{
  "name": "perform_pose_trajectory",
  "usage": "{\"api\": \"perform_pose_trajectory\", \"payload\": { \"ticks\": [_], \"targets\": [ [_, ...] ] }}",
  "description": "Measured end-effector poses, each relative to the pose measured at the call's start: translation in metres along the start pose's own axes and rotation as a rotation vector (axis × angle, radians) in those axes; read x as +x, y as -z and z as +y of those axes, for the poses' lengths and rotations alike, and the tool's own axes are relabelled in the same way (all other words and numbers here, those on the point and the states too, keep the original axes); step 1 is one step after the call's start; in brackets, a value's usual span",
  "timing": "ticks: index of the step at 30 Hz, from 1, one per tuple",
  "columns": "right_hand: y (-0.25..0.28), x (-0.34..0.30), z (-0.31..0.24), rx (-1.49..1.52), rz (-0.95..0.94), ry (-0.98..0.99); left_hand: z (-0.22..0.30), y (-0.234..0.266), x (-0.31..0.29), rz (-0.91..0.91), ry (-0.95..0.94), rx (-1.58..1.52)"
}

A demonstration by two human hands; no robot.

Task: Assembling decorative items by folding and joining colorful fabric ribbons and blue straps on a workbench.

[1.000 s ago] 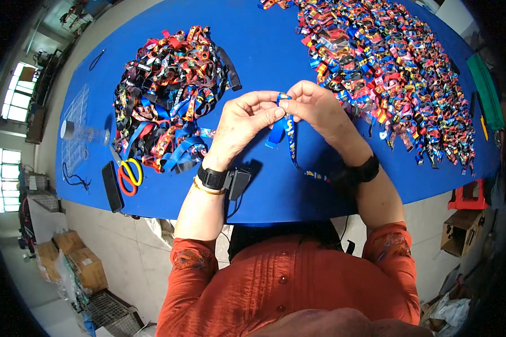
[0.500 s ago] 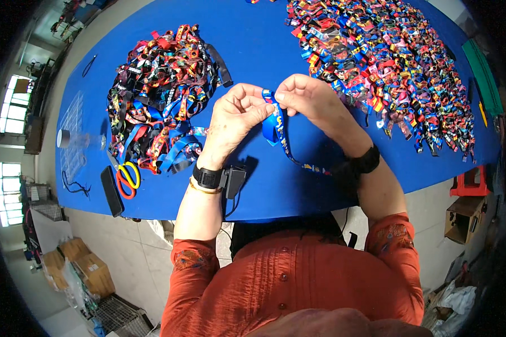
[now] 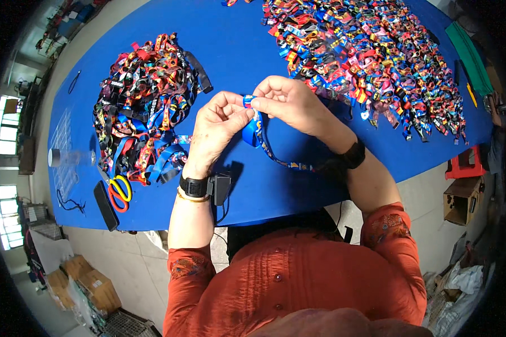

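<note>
**Both hands still pinching the blue strap point(image 3: 259, 132), whole scene slides left**

So compared with half a second ago, we see everything sitting further left in the frame, both piles included. Our left hand point(image 3: 215, 126) and right hand point(image 3: 297, 109) stay close together near the middle, fingertips clamped on the strap's top end, its printed length trailing down and right. The tangled strap pile point(image 3: 143, 106) is still left of us, the bigger strap heap point(image 3: 362, 62) upper right, all on the blue table point(image 3: 222, 50).
</note>
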State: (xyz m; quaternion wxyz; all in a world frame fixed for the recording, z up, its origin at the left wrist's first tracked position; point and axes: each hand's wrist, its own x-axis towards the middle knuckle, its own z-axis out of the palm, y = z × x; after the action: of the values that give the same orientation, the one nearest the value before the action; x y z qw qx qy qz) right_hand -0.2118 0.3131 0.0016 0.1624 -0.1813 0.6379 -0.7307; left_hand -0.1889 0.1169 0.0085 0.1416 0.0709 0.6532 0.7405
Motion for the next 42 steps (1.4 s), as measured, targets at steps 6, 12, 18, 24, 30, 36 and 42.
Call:
{"api": "perform_pose_trajectory", "payload": {
  "ticks": [6,12,18,24,30,36,42],
  "targets": [
    [0.001,-0.001,-0.001,-0.057,0.074,0.007,0.001,-0.006,-0.003,0.009,-0.017,0.031],
    [-0.002,-0.006,-0.004,-0.017,-0.114,-0.194,-0.003,0.013,0.004,0.201,-0.22,-0.144],
    [0.002,-0.009,-0.004,-0.074,-0.343,-0.284,-0.006,0.026,0.007,0.222,-0.232,-0.205],
    [0.007,-0.009,-0.005,-0.095,-0.41,-0.329,-0.009,0.034,0.009,0.301,-0.267,-0.234],
    [0.008,-0.006,-0.014,0.015,-0.279,-0.172,-0.01,0.035,0.012,0.426,-0.312,-0.249],
    [0.009,-0.004,-0.009,0.099,-0.205,-0.022,-0.006,0.031,0.008,0.352,-0.279,-0.276],
    [0.01,-0.001,-0.015,-0.001,0.0,-0.065,0.002,0.024,0.004,0.256,-0.275,-0.228]
  ]
}}
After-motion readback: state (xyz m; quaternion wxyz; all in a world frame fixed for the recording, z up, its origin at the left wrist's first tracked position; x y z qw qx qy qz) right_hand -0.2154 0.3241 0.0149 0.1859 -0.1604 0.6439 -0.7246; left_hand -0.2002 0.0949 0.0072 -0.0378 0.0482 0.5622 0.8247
